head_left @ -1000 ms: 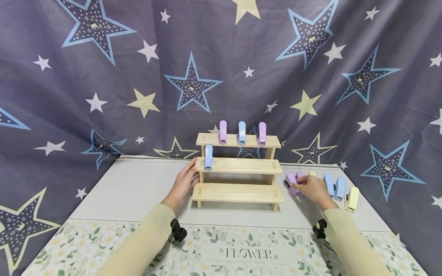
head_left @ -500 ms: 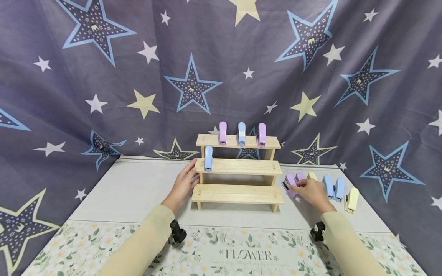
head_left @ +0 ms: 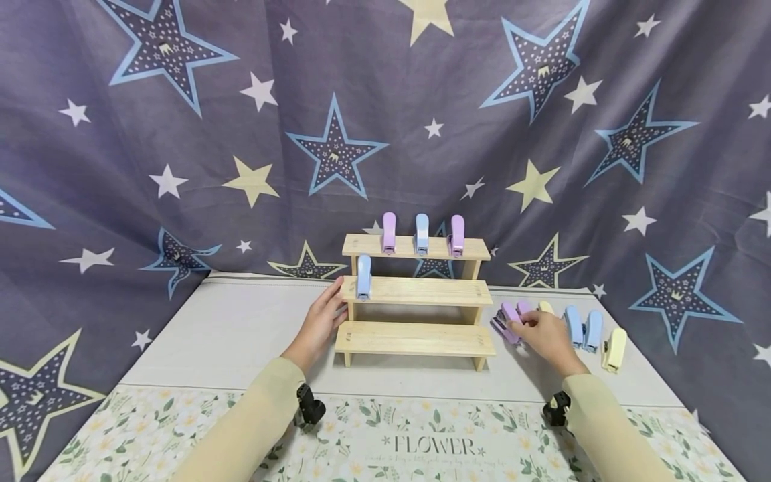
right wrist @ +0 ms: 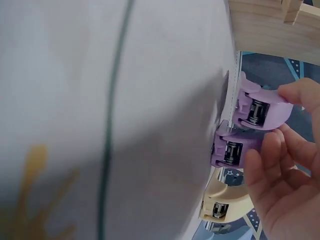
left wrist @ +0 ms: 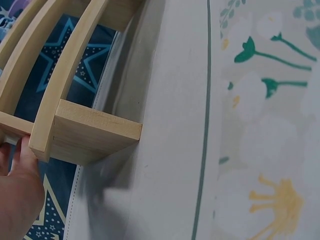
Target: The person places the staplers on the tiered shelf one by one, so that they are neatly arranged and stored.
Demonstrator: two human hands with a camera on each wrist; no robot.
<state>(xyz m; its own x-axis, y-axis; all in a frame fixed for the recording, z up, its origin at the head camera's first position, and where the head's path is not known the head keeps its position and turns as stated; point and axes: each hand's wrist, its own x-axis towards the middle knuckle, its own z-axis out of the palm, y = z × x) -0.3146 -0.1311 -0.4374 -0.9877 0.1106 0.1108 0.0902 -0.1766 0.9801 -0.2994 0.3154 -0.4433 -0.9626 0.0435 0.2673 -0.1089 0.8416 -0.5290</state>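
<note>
My left hand [head_left: 317, 326] holds the left end of the middle step of a three-step wooden display stand [head_left: 415, 337]. In the left wrist view, the fingers [left wrist: 22, 157] meet the board's end. My right hand [head_left: 545, 338] pinches a purple stapler [head_left: 509, 320] at the right of the stand, thumb on one side and fingers on the other. Close against it is a second purple stapler [right wrist: 235, 149], just under the fingers in the right wrist view. A blue stapler [head_left: 364, 276] stands at the left of the middle step.
Along the top step stand a purple stapler [head_left: 389, 233], a blue stapler [head_left: 421, 233] and another purple stapler [head_left: 457, 234]. Right of my right hand are two blue staplers [head_left: 593, 329] and a pale yellow stapler [head_left: 614, 349]. Another yellow stapler [right wrist: 227, 202] sits partly behind the hand.
My right hand shifts slightly left, and the pinched purple stapler tilts a little, showing more of its dark underside. My left hand stays on the stand.
</note>
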